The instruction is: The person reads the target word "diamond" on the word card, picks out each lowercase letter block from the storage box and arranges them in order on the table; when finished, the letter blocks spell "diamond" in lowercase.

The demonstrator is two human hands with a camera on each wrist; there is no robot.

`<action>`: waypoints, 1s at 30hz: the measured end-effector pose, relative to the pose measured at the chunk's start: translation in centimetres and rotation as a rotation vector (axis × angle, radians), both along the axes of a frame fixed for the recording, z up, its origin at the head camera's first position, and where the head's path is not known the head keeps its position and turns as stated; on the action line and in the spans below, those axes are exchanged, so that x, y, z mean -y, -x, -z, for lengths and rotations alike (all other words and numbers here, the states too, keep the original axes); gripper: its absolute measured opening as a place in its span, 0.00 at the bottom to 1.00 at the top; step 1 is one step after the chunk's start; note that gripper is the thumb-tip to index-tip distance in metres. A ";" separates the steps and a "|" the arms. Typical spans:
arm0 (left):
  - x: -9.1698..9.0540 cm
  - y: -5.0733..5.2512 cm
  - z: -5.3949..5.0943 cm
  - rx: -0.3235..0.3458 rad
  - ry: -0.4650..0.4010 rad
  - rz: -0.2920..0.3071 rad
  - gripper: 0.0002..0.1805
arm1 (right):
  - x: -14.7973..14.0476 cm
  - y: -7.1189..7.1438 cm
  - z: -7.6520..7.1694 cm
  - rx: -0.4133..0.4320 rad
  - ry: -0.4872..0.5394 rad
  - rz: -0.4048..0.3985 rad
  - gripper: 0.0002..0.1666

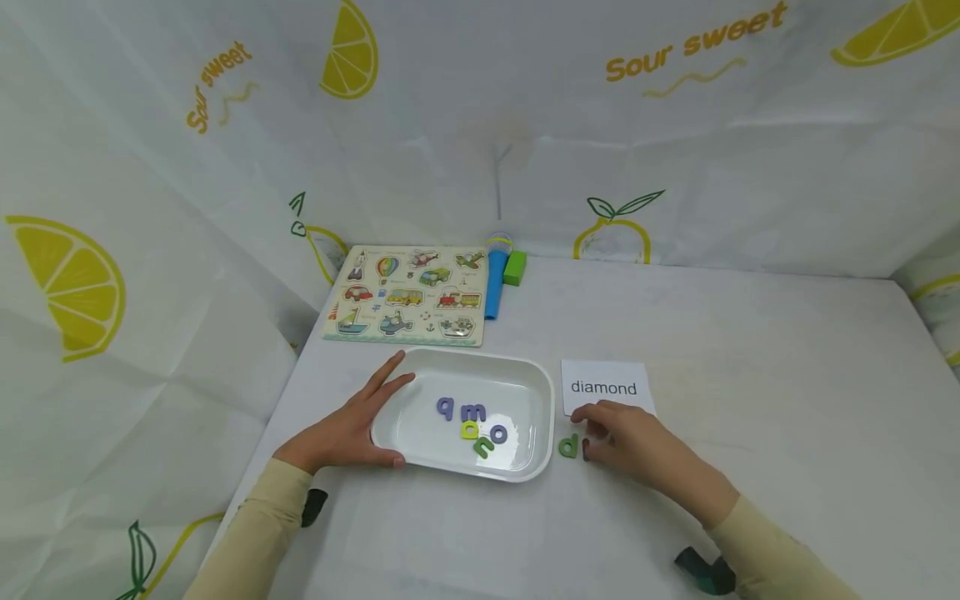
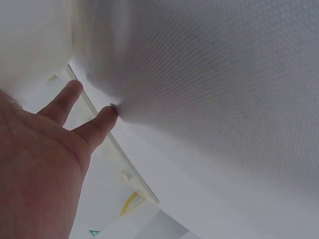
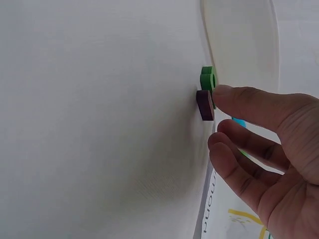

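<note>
A white tray holds several letters, among them a purple m, a purple o, a yellow letter and a green n. My left hand spans the tray's left end, fingers straight and spread. Right of the tray lies a green d. Beside it stands a small dark purple piece, with the thumb of my right hand at it. That hand's other fingers are loosely bent, apart from the piece.
A white card reading "diamond" lies just beyond my right hand. Behind the tray are a vehicle puzzle board, a blue microphone-shaped toy and a green block. White cloth with lemon prints hangs behind.
</note>
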State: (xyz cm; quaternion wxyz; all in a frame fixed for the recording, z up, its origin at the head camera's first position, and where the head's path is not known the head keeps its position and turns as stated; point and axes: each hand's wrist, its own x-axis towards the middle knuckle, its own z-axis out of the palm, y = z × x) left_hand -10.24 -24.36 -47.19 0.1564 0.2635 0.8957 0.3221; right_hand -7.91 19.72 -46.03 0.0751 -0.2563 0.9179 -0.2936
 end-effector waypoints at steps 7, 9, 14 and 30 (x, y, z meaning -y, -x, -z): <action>0.0 0.0 0.0 0.008 0.011 -0.011 0.65 | 0.4 -0.5 0.8 -0.065 0.037 -0.026 0.24; 0.0 0.0 0.0 0.008 0.008 -0.010 0.65 | 0.6 -0.6 1.0 -0.074 0.032 -0.020 0.24; -0.1 0.0 -0.1 0.007 -0.003 -0.006 0.64 | 1.1 -0.8 1.1 -0.102 0.008 0.006 0.26; -0.1 -0.1 0.0 0.016 -0.003 -0.015 0.65 | 1.4 -1.1 1.3 -0.163 -0.089 0.043 0.29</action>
